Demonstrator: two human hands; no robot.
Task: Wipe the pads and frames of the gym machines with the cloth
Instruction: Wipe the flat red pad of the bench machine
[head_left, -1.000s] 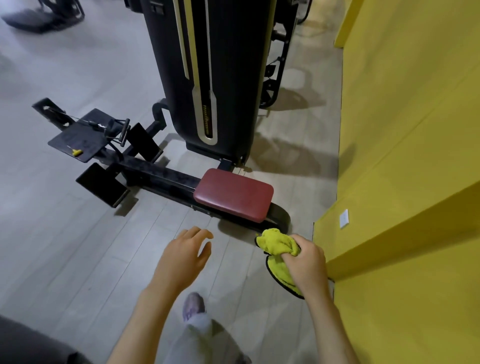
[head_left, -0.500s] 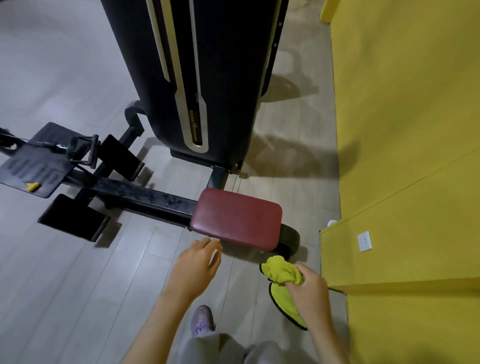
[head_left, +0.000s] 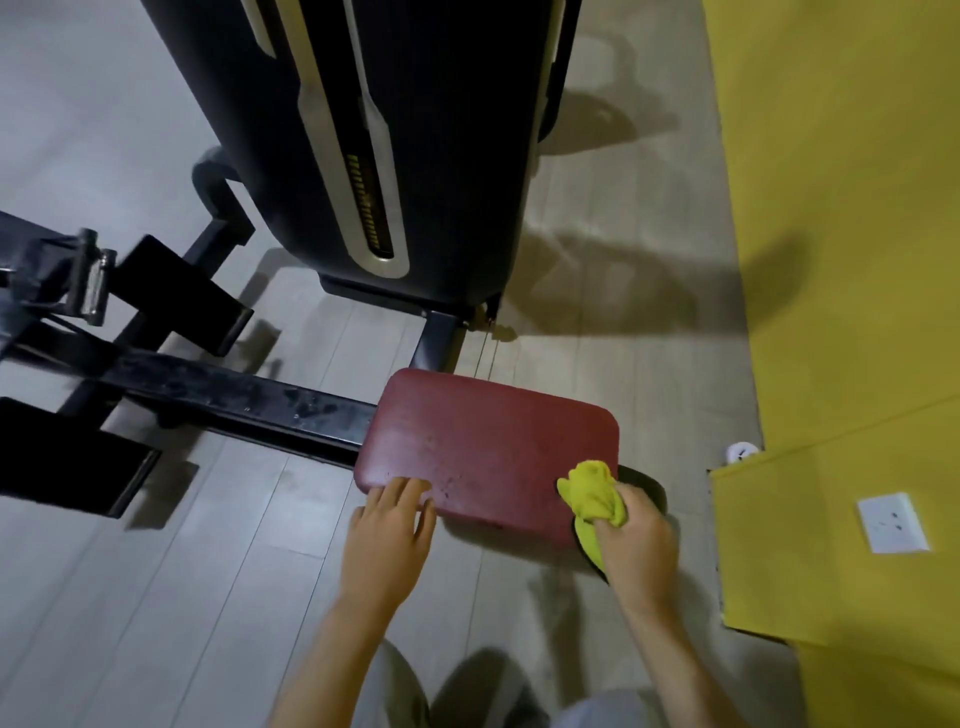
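gym, weight machine (head_left: 395, 156), red seat pad (head_left: 488, 441), yellow wall (head_left: 841, 208)

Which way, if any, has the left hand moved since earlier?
Yes. The left hand went forward onto the red rectangular padded seat: earlier short of it, fingers now touch its near edge.

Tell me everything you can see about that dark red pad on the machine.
The dark red pad is a flat rectangle with rounded corners, seemingly vinyl, lightly speckled with marks. It sits level, low over the floor, at the end of the black frame beam. The left hand rests straight fingers on its near left corner; the yellow cloth, gripped by the right hand, touches its near right corner.
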